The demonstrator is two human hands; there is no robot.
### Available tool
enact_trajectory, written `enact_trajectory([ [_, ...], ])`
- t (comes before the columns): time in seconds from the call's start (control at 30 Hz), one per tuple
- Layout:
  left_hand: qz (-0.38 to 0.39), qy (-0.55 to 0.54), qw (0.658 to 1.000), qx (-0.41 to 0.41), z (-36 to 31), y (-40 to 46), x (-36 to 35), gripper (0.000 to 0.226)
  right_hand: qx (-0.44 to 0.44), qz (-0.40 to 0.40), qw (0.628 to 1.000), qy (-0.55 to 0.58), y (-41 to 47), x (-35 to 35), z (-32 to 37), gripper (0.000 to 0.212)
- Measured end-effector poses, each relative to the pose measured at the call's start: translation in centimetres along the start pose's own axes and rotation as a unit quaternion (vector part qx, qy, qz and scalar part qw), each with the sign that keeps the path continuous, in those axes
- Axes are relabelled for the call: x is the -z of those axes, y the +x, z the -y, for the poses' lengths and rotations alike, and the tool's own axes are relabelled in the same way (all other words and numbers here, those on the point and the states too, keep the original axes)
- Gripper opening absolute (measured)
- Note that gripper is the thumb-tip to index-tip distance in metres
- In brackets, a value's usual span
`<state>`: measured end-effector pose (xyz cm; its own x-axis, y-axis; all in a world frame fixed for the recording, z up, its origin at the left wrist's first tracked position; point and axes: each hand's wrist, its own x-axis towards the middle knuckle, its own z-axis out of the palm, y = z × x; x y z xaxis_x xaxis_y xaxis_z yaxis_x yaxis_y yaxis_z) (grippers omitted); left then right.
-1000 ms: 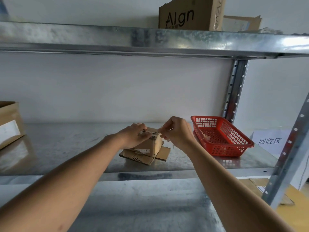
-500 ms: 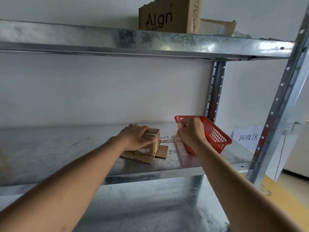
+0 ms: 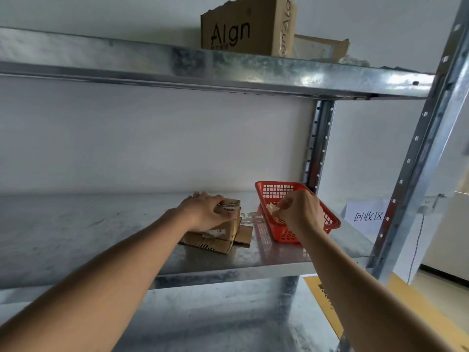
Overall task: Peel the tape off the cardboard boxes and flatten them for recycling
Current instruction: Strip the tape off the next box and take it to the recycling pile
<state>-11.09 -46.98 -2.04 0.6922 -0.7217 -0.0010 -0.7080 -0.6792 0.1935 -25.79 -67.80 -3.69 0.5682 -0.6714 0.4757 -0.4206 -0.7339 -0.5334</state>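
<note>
The right hand (image 3: 299,212) has carried the peeled tape (image 3: 272,207) from the box (image 3: 232,219) over the red basket (image 3: 330,219).

Dim, flat daylight fills the scene, brighter at the right. Glare streaks the upper shelf edge (image 3: 312,80). The wide lens bows the uprights at the edges; distant detail looks soft.

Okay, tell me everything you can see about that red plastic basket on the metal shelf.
The red plastic basket is a shallow rectangular tray with grid-perforated walls and a smooth rolled rim. It sits upright on the galvanised metal shelf, at its right end, near the rear upright post, apart from the small cardboard box. The right hand is over it, pinching a crumpled pale piece of tape just inside. The basket's red reflects on the shelf.
</note>
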Motion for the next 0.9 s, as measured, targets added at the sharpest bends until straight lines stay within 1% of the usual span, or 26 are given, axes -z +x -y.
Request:
enact_trajectory([
  [0.1, -0.003, 0.004, 1.000, 0.000, 0.1, 0.5, -0.1, 0.087, -0.009, 0.010, 1.000, 0.008, 0.3, 0.3, -0.2, 0.017],
  [0.2, 0.003, 0.003, 1.000, 0.007, 0.3, 1.0, 0.1, 0.089, 0.009, 0.047, 0.999, -0.008, 0.9, 0.4, -0.6, 0.017],
  [0.3, 0.006, 0.003, 1.000, 0.009, 0.3, 1.3, 0.2, 0.093, 0.031, 0.115, 0.992, -0.034, 1.5, 0.4, -1.0, 0.020],
  [0.4, 0.006, 0.009, 1.000, 0.013, 0.2, 1.6, 0.2, 0.090, 0.048, 0.164, 0.985, -0.031, 1.8, 0.5, -1.3, 0.020],
  [0.5, 0.004, 0.009, 1.000, 0.014, 0.1, 1.7, 0.3, 0.091, 0.078, 0.202, 0.976, -0.027, 1.9, 0.6, -1.4, 0.026],
  [0.57, 0.004, 0.013, 1.000, 0.015, 0.0, 1.8, 0.3, 0.091, 0.096, 0.204, 0.974, -0.007, 1.8, 0.6, -1.5, 0.030],
  [0.63, 0.004, 0.016, 1.000, 0.015, 0.0, 1.8, 0.3, 0.091, 0.100, 0.175, 0.979, 0.022, 1.9, 0.4, -1.5, 0.032],
  [0.7, 0.002, 0.017, 1.000, 0.014, 0.1, 1.8, 0.3, 0.090, 0.096, 0.149, 0.983, 0.046, 2.0, 0.3, -1.5, 0.028],
  [0.8, 0.004, 0.015, 1.000, 0.013, 0.3, 1.8, 0.2, 0.090, 0.114, 0.144, 0.982, 0.045, 1.8, 0.1, -1.2, 0.020],
  [0.9, -0.001, 0.011, 1.000, 0.009, 0.4, 1.7, 0.2, 0.092, 0.121, 0.125, 0.983, 0.051, 1.6, 0.1, -0.9, 0.025],
])
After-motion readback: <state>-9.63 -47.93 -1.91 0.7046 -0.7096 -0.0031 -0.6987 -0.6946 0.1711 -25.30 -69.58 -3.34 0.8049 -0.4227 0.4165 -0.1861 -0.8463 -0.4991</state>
